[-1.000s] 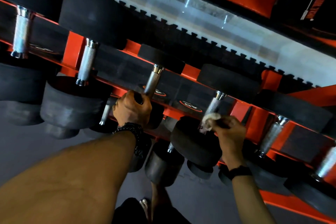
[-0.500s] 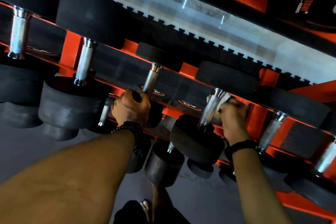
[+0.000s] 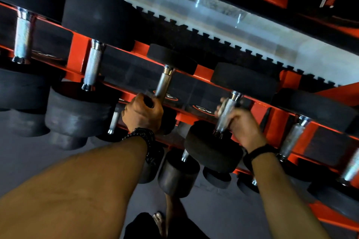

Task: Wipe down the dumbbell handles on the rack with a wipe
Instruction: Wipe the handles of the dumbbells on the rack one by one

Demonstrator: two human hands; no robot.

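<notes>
An orange rack [image 3: 78, 58] carries a row of black dumbbells with knurled steel handles. My left hand [image 3: 142, 113] grips the near end of one handle [image 3: 164, 83] in the middle of the row. My right hand [image 3: 243, 127] curls around the handle to its right [image 3: 226, 114], from the right side and underneath. A white wipe [image 3: 220, 108] peeks out at my fingertips on the left side of that handle; most of it is hidden behind the steel.
More dumbbell handles stand to the left [image 3: 93, 65] and to the right [image 3: 291, 137] on the top shelf. A lower shelf holds smaller dumbbells [image 3: 177, 174]. My bare foot [image 3: 161, 223] stands on the grey floor below. A toothed black mat edge runs behind the rack.
My right hand slid up the handle from its lower end and now wraps around the middle, with the wipe shifted to the handle's left side. My left hand has kept its grip.
</notes>
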